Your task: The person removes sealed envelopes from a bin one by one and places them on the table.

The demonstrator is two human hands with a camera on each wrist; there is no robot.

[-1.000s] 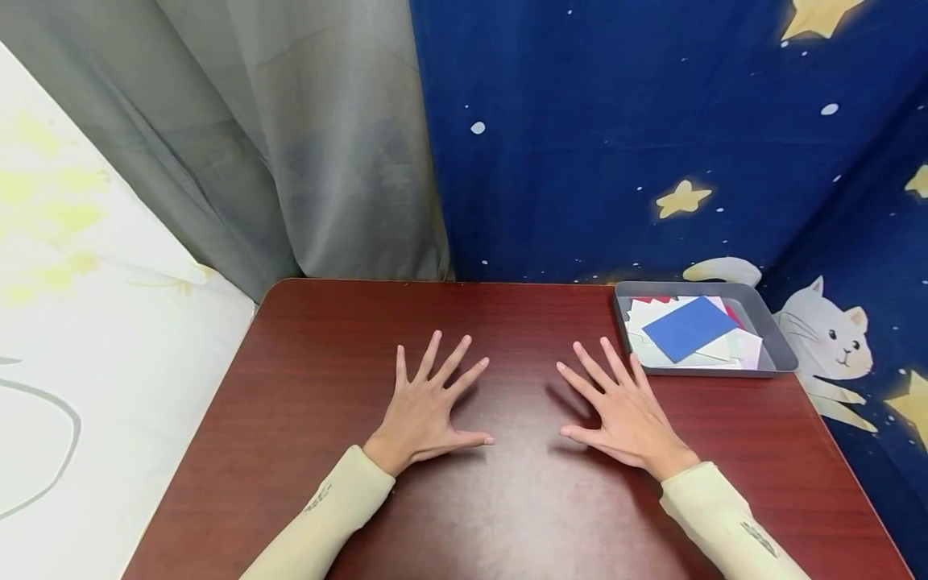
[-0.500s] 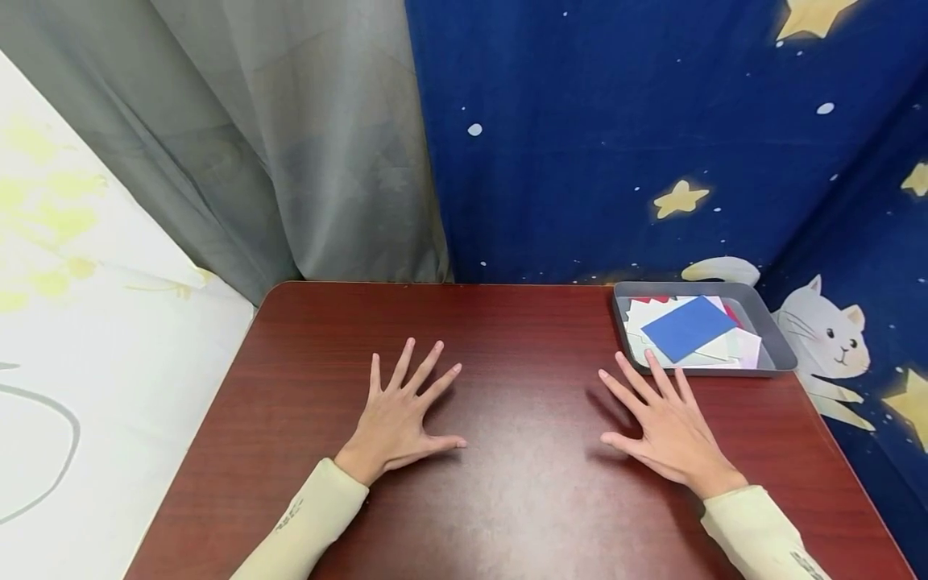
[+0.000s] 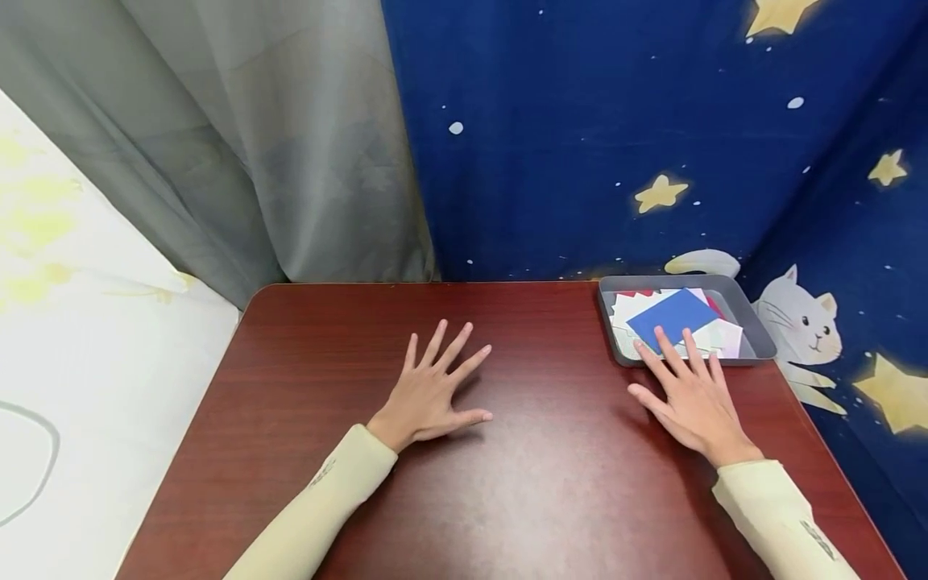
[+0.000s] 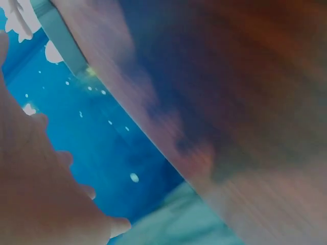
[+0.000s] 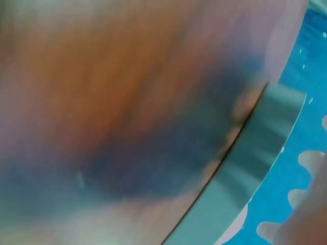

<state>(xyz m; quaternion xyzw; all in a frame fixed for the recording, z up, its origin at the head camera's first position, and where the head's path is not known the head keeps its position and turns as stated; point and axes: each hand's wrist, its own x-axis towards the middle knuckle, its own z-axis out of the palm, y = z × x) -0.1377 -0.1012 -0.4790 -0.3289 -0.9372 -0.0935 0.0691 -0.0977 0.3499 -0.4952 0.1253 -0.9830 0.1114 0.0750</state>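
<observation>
My left hand hovers low over the middle of the dark red wooden table, fingers spread, holding nothing. To the right, my right hand has its fingers spread too; its fingertips overlap the front rim of a shallow grey tray in the head view. A blue card lies on top of several white, pink and red papers inside that tray. In the right wrist view the tray's side wall stands close in front of the fingers.
Behind the table hang a grey curtain and a dark blue curtain with stars and a white cat. A white cloth lies along the left side. The tray stands at the table's back right corner.
My right hand has moved right and forward, up to the tray's front. The left hand shifted left, then back right and slightly forward. The head view has turned a little to the right.
</observation>
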